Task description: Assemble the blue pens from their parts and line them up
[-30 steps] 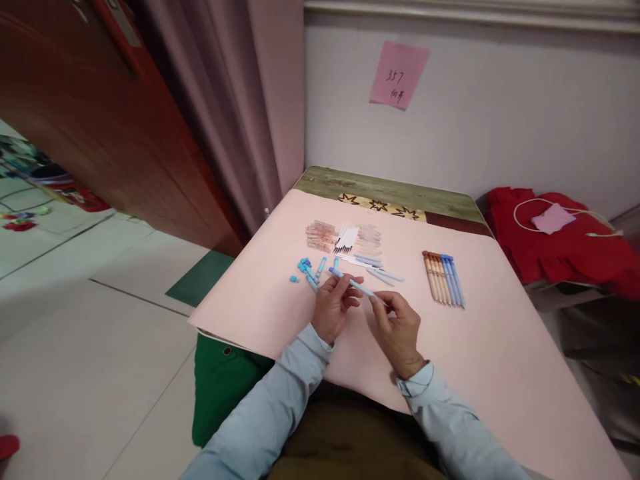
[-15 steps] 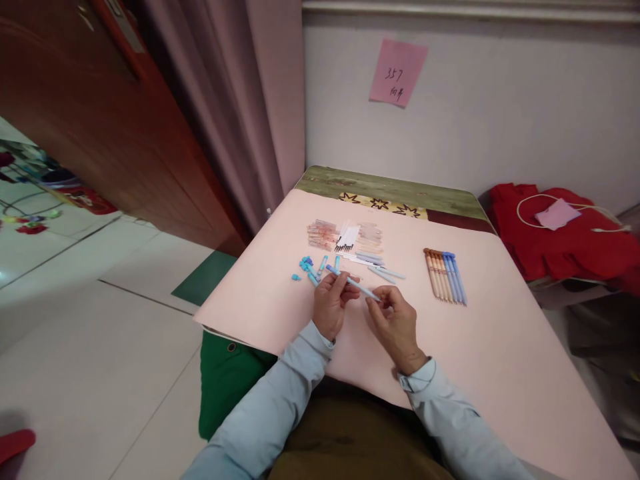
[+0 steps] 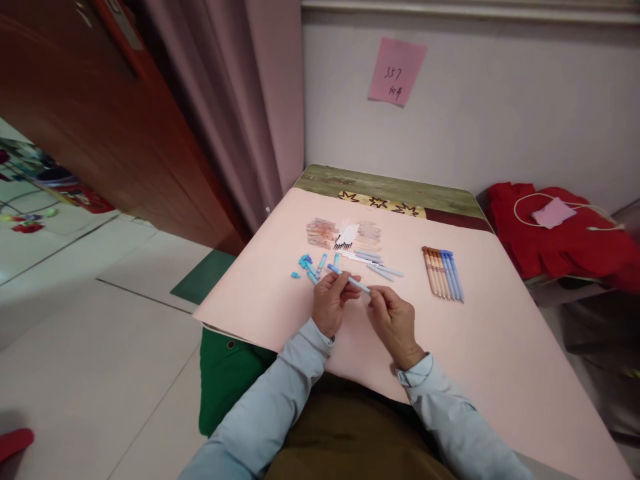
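Note:
A light blue pen (image 3: 357, 285) with a darker blue end is held between my two hands above the table. My left hand (image 3: 330, 300) pinches it near the darker end. The fingers of my right hand (image 3: 393, 319) are closed round its other end, hiding the tip. Just beyond my left hand lie bright blue pen parts (image 3: 306, 263) and short blue tubes (image 3: 323, 261). Farther back are white refills (image 3: 346, 235) with dark ends, brownish clear barrels (image 3: 321, 233) and pale barrels (image 3: 369, 233). Loose light blue barrels (image 3: 384, 272) lie beyond my right hand.
A row of brown-topped and blue-topped pens (image 3: 443, 275) lies on the right of the pink-covered table (image 3: 480, 373). Red cloth (image 3: 525, 233) with a white cord sits past the right edge. A wooden door (image 3: 165, 133) and curtain (image 3: 277, 100) stand at the left.
My right hand's fingers have closed round the pen's lower end and shifted slightly left along it. My left hand keeps its grip in nearly the same place.

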`<state>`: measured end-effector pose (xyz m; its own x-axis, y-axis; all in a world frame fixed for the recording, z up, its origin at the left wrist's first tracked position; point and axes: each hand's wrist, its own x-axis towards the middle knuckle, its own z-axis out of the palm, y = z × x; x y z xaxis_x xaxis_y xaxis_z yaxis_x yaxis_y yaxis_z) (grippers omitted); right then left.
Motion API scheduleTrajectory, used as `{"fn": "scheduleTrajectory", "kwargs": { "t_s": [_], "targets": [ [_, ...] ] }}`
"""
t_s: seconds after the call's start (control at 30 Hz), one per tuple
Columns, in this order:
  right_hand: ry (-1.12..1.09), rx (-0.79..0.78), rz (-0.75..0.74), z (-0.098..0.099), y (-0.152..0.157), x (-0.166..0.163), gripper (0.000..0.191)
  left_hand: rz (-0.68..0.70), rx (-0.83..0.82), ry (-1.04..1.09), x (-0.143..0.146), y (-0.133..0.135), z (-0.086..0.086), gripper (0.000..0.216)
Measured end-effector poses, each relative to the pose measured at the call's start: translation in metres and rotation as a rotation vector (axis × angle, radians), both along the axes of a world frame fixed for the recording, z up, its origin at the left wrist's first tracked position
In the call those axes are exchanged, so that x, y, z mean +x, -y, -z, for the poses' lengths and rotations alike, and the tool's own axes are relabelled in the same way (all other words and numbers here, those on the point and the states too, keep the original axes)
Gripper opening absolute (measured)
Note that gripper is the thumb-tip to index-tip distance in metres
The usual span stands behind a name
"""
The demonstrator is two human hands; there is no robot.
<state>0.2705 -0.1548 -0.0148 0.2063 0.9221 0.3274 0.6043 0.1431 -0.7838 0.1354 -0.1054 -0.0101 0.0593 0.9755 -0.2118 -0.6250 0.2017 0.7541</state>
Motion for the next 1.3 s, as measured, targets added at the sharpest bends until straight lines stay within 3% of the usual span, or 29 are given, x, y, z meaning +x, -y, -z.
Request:
{"fn": "scheduleTrajectory", "kwargs": {
  "t_s": [0.17, 0.53, 0.9, 1.3],
  "targets": [
    [-0.016, 0.075, 0.026, -0.0032, -0.0001, -0.0033, 0.029, 0.010, 0.016, -0.033, -0.0016, 0.0011, 0.0007, 0.031],
    [0.017, -0.021, -0.064, 0.0017, 0.0032, 0.0026, 0.036, 0.057, 0.057, -0.109, -0.0030, 0.0034, 0.0007, 0.033],
    [0.062, 0.079, -0.016, 0.0005, 0.0017, -0.0043, 0.029, 0.064, 0.100, -0.203, -0.0025, 0.0047, -0.0030, 0.034],
    [0.098, 0.012, -0.080, 0.0034, 0.0001, -0.0003, 0.031, 0.039, 0.131, -0.269, -0.0037, 0.0048, -0.0034, 0.034]
  ]
}}
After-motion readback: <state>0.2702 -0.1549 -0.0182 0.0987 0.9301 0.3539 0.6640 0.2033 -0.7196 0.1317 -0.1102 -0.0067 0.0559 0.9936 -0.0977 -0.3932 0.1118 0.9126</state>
